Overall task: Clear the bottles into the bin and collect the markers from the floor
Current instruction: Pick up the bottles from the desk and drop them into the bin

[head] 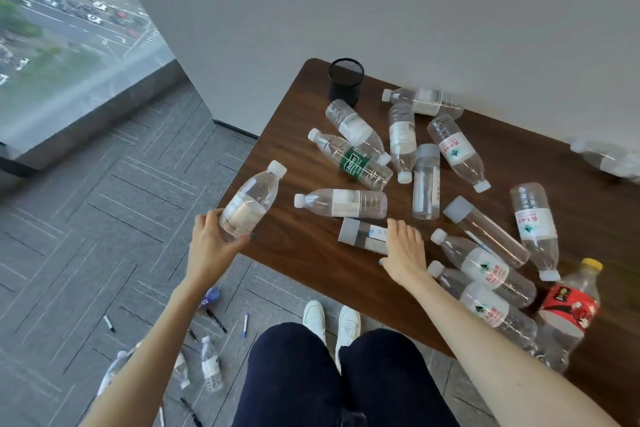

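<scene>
Several clear plastic bottles (341,203) lie scattered on the brown wooden table (311,253). My left hand (211,246) grips one clear white-capped bottle (251,201) by its base, tilted up over the table's left edge. My right hand (403,250) rests with fingers stretched on a grey-capped bottle (360,234) lying near the front edge. On the carpet below lie several markers: a black marker (109,323), another black marker (216,320) and a blue pen (246,324). No bin is in view.
A black mesh pen cup (346,81) stands at the table's far corner. A red-labelled, yellow-capped bottle (568,308) lies at the right. More bottles (211,366) lie on the floor by my white shoes (330,319). A window ledge (104,114) runs at the left.
</scene>
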Available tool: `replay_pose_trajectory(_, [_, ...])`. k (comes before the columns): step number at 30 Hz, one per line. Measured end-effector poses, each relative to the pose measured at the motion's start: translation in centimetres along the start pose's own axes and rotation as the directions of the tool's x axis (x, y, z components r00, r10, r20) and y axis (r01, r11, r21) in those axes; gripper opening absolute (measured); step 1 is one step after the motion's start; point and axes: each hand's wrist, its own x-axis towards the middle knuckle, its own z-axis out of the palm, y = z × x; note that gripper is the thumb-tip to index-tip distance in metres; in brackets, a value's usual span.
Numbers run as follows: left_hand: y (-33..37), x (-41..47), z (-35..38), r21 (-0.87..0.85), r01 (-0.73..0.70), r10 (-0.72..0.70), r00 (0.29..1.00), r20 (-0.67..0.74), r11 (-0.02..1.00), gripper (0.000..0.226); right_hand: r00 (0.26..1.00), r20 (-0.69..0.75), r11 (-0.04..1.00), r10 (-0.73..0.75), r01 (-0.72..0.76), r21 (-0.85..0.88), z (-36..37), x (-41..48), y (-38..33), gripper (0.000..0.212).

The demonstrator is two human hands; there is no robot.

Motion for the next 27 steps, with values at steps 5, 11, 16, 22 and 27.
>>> replay_pose_trajectory(5, [-0.9,-2.0,-0.2,-0.089,0.114,-0.119,0.992,-0.049,0.989,0.064,0.996,0.068,0.989,-0.059,0.049,0.141,1.1,-0.8,-1.4,0.066])
replay_pose_trajectory(11, [-2.5,-4.3,-0.2,-0.167,0.193,-0.209,0.975,-0.08,0.967,0.061,0.947,0.187,0.952,-0.262,0.222,0.212,1.1,-1.2,-6.1,0.072])
replay_pose_trajectory(16, [-3.8,-5.8,-1.9,-0.218,0.239,-0.272,0.952,-0.139,0.946,0.056,0.899,0.193,0.891,-0.394,0.323,0.319,-1.4,0.3,-11.7,0.077])
replay_pose_trajectory(22, [-5.1,-5.9,-3.6,-0.288,0.288,-0.342,0.926,-0.16,0.913,0.055,0.871,0.229,0.854,-0.435,0.317,0.413,-4.5,2.5,-17.2,0.077])
replay_pose_trajectory(27, [-6.8,-2.9,-5.0,-0.34,0.309,-0.377,0.913,-0.154,0.888,0.053,0.893,0.203,0.848,-0.402,0.279,0.451,-5.6,4.8,-20.3,0.066])
